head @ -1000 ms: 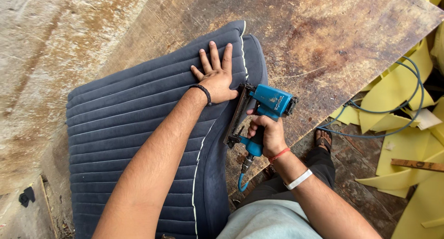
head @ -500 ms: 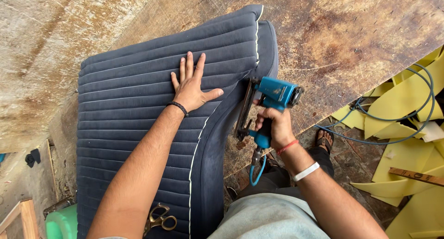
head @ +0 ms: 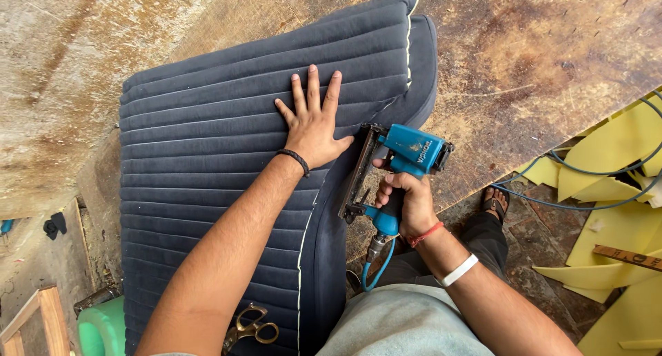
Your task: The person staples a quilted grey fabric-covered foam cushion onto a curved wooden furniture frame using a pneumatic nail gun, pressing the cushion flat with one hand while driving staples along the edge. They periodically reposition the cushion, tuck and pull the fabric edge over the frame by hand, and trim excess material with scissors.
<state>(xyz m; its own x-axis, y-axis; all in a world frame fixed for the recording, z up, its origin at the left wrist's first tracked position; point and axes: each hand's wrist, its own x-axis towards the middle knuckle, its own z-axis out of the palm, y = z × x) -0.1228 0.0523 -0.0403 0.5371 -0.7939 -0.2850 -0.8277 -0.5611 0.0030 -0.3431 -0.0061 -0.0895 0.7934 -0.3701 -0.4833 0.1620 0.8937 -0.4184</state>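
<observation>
In the head view, the ribbed navy seat cushion (head: 207,163) lies on the worn bench (head: 538,53), the left hand (head: 314,125) pressed flat and open on it, the right hand (head: 408,204) gripping a blue staple gun (head: 396,170) against its side edge, brass scissors (head: 248,326) on the cushion's near end.

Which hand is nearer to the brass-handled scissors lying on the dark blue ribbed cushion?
Left. The left hand presses flat on the dark blue ribbed cushion, up-cushion from the brass-handled scissors. The right hand grips the blue staple gun beyond the cushion's edge.

Brass scissors (head: 249,326) near the bottom edge; yellow foam scraps (head: 607,163) right; green cylinder (head: 102,328) lower left.
</observation>
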